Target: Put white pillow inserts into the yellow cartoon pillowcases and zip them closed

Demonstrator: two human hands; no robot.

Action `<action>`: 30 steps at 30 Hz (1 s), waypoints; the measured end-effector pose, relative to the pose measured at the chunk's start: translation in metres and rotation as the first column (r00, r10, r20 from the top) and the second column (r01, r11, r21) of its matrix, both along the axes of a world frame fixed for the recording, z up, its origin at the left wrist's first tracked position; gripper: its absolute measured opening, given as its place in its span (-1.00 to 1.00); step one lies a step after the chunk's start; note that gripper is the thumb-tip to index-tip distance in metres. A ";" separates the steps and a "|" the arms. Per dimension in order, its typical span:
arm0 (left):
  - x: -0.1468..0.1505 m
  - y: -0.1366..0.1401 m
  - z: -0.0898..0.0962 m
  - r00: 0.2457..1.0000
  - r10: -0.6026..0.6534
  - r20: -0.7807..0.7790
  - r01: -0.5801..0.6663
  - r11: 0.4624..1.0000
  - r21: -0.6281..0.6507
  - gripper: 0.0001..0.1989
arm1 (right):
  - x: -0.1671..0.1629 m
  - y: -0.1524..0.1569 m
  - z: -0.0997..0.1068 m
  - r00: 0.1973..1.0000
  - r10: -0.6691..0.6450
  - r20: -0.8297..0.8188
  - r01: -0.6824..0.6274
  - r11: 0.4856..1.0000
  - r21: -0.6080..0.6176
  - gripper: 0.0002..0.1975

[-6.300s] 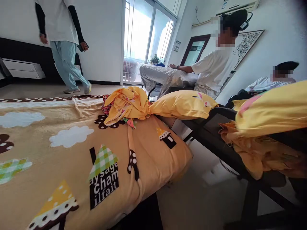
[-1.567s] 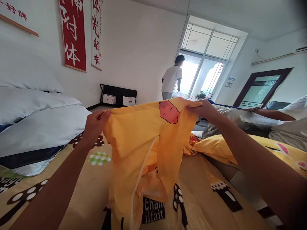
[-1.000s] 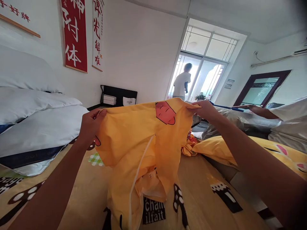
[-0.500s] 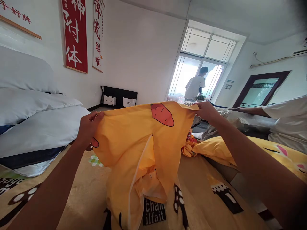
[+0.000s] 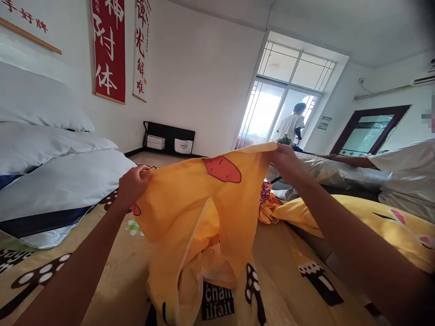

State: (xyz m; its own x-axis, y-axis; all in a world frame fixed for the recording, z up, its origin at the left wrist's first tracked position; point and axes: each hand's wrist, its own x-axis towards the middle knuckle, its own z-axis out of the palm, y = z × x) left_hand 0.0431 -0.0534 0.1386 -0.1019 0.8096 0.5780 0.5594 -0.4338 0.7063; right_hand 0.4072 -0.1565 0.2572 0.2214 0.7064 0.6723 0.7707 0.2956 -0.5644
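Stretched between my two hands is a yellow-orange pillowcase point(image 5: 176, 190) with carrot prints. A white-edged slit in it gapes below the middle, and its lower part hangs down onto the bed. My left hand point(image 5: 135, 183) pinches the upper left corner. At the upper right corner my right hand point(image 5: 283, 160) grips the cloth, with the edge folded over the fingers. Beneath lies a brown patterned blanket point(image 5: 278, 258). A yellow pillow point(image 5: 346, 213) with a printed face rests to the right, partly behind my right forearm.
White pillows point(image 5: 68, 181) with dark blue bands are stacked on the left. Crumpled orange and red cloth point(image 5: 268, 203) lies beyond the pillowcase. At the right, a person's arm point(image 5: 350, 160) reaches over clear plastic wrapping point(image 5: 326, 167). Another person point(image 5: 292, 124) stands by the window.
The pillowcase's top edge has dropped slightly in the middle, and its right corner now folds over my right hand. The person by the window has shifted right.
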 end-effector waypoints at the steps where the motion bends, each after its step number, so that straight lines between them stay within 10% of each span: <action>1: 0.006 -0.005 0.003 0.998 -0.043 -0.052 0.045 0.998 0.040 -0.67 | -0.016 0.001 -0.006 1.000 0.014 0.013 -0.014 1.000 0.019 -0.79; 7: 0.059 -0.063 0.032 0.891 -0.359 -0.279 0.438 0.842 0.315 -0.30 | -0.118 0.009 -0.041 0.919 0.151 0.364 -0.187 0.980 0.067 -0.67; 10: 0.070 -0.069 0.034 0.955 -0.272 -0.115 0.293 0.824 0.485 -0.79 | -0.140 0.008 -0.047 0.862 0.266 0.431 -0.292 0.957 -0.007 -0.67; 17: 0.043 -0.047 0.029 0.949 -0.199 0.243 0.059 0.873 0.485 -0.83 | -0.123 0.014 -0.064 0.845 0.420 0.331 -0.203 0.825 -0.528 -0.66; 30: -0.046 -0.017 0.043 0.817 -0.008 0.577 -0.371 0.758 0.536 -0.93 | -0.028 0.043 -0.072 0.940 0.094 0.329 0.050 0.914 -0.402 -0.65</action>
